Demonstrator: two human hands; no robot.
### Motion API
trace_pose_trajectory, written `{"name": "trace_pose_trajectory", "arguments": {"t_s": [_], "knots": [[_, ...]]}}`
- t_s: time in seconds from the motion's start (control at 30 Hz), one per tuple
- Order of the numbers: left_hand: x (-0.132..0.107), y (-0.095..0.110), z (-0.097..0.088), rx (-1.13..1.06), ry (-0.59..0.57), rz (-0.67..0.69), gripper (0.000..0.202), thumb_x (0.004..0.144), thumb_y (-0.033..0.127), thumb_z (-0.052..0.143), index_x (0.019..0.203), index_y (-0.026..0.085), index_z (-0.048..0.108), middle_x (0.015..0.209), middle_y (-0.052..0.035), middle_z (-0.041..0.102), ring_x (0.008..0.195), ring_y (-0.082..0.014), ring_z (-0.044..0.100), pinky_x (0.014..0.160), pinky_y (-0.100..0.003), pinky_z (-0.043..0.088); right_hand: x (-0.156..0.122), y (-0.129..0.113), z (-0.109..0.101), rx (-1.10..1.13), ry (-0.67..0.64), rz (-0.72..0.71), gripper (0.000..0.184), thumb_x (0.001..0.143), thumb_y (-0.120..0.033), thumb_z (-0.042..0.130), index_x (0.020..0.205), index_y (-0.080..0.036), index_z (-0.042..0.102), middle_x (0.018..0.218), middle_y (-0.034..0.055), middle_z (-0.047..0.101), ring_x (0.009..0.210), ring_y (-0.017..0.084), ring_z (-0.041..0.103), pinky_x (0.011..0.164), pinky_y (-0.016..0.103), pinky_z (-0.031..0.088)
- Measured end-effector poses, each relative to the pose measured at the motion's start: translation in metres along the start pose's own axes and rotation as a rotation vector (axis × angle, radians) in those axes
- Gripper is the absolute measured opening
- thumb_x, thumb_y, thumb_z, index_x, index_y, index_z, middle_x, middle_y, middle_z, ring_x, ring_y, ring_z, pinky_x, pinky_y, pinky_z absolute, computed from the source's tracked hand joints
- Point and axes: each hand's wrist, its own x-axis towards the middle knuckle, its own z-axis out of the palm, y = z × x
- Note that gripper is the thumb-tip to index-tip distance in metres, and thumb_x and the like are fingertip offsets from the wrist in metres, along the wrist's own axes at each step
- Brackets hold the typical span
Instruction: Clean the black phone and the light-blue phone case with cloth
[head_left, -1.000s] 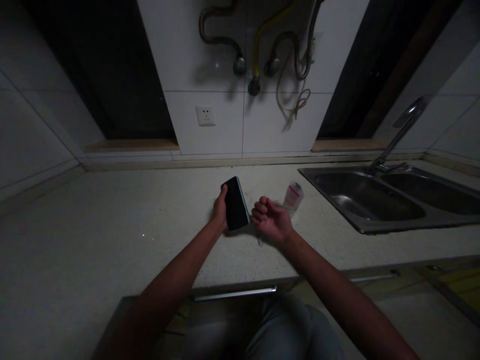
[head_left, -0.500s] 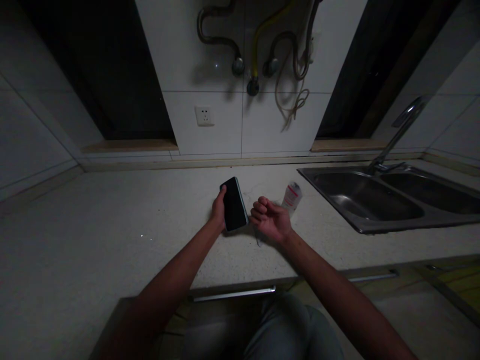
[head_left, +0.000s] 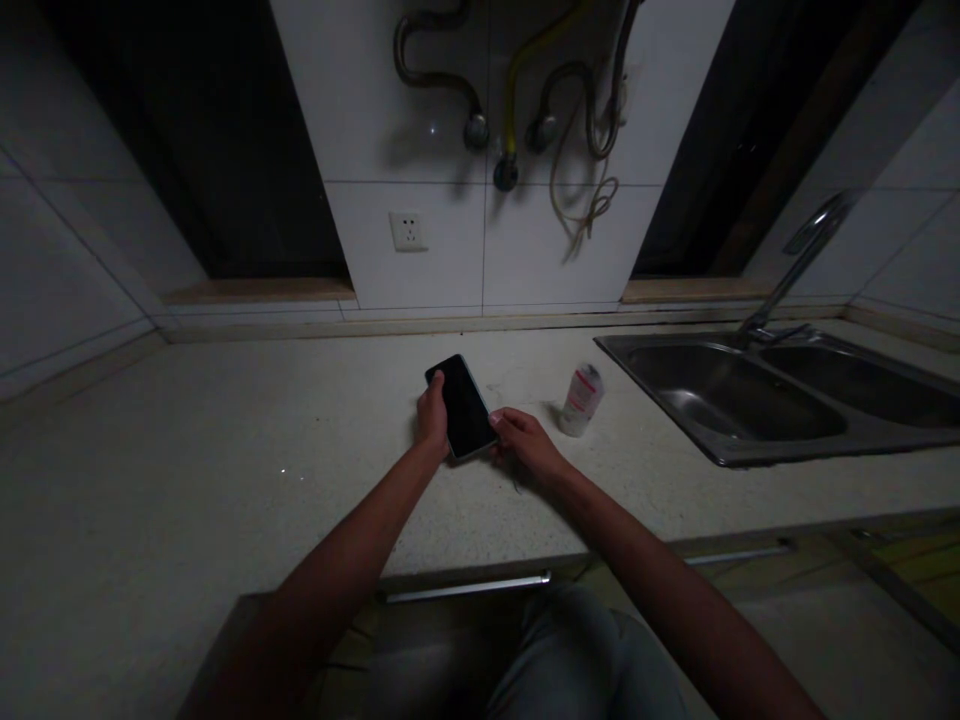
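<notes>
The right hand (head_left: 525,440), which half a second ago hangs loosely curled and palm-up just right of the black rectangular smartphone with a dark screen and pale edge (head_left: 463,405), is now turned over and closed in on it. Its thumb lies on the near right corner, though whether the fingers close underneath is hidden. The left hand (head_left: 433,420) keeps its clamp along the smartphone's left edge, thumb on the far left corner, and the far end has swung a little to the left. The smartphone sits low over the pale speckled stone surface (head_left: 225,440), near the middle, and is now handled by both hands, which stand together on it rather than apart. Just to the right, apart from the right hand, a small white plastic bottle with a red label (head_left: 581,398) stands or leans; the dim light does not settle which. Farther right lies the steel double sink (head_left: 720,455) with its raised rim and bent metal tap (head_left: 799,265). The left half of the surface is broad and bare, the tiled wall (head_left: 409,270) closes the far side, and the near edge drops off above a long metal handle (head_left: 469,587).
</notes>
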Motion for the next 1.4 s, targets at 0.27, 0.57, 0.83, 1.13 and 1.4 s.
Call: {"name": "trace_pose_trajectory", "arguments": {"t_s": [0.27,0.57,0.83,1.13,1.4], "knots": [[0.006,-0.005,-0.004,0.095,-0.003,0.076,0.053,0.069,0.069,0.064,0.075,0.016,0.057,0.061,-0.0004,0.056,0.053,-0.0136,0.054,0.052,-0.026,0.043,-0.003,0.002,-0.001,-0.02,-0.122,-0.022,0.05,0.08,-0.066,0.062,0.082,-0.016,0.055,0.054,-0.0006,0.059,0.043,0.011,0.054,0.044,0.022,0.045],[-0.001,0.001,0.0,0.094,-0.021,-0.03,0.046,0.076,0.062,0.061,0.076,0.015,0.06,0.062,-0.0031,0.059,0.052,-0.0157,0.056,0.052,-0.029,0.046,-0.006,-0.003,0.001,0.159,-0.149,0.026,0.046,0.076,-0.057,0.07,0.086,-0.013,0.061,0.076,0.009,0.07,0.063,0.018,0.069,0.057,0.029,0.058],[0.01,0.001,-0.008,0.273,-0.14,0.017,0.053,0.067,0.068,0.067,0.071,0.016,0.057,0.059,-0.0011,0.055,0.051,-0.0136,0.05,0.05,-0.026,0.04,-0.006,-0.004,-0.005,0.258,-0.287,0.23,0.028,0.069,-0.029,0.073,0.085,-0.012,0.058,0.076,0.0082,0.072,0.068,0.022,0.073,0.06,0.028,0.06],[0.003,0.001,-0.005,0.351,-0.28,0.084,0.06,0.064,0.075,0.064,0.073,0.016,0.054,0.06,0.0002,0.053,0.051,-0.0118,0.048,0.049,-0.024,0.038,-0.01,-0.006,-0.007,0.148,-0.307,0.302,0.035,0.068,-0.031,0.075,0.092,-0.011,0.059,0.083,0.0124,0.073,0.074,0.023,0.074,0.063,0.028,0.06],[0.009,-0.008,-0.008,0.325,-0.275,-0.001,0.065,0.063,0.078,0.064,0.076,0.015,0.056,0.062,-0.001,0.055,0.052,-0.0122,0.051,0.049,-0.024,0.039,-0.009,-0.006,-0.006,0.096,-0.275,0.276,0.039,0.067,-0.035,0.078,0.093,-0.012,0.059,0.084,0.0094,0.072,0.075,0.019,0.072,0.068,0.028,0.059]]}}
